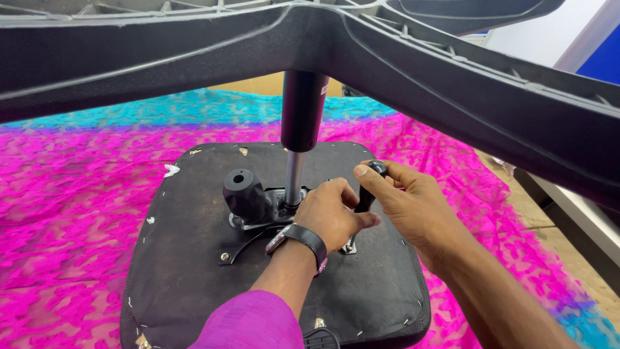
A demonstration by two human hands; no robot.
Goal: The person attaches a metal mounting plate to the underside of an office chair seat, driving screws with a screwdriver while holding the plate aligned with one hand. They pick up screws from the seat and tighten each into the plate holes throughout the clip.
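An upturned black office chair seat (194,284) lies on a pink and blue cloth (71,213). A gas lift column (301,123) rises from its metal mechanism plate (258,223) up to the black star base (400,58) overhead. My left hand (329,213), with a black watch on the wrist, rests closed on the mechanism at the foot of the column. My right hand (407,200) pinches a black lever handle (369,187) beside it. A round black tension knob (244,190) sticks up left of the column.
A wooden table surface (581,258) shows at the right past the cloth's edge. The star base legs span the top of the view, close to the camera. A small black part (321,338) lies at the seat's near edge.
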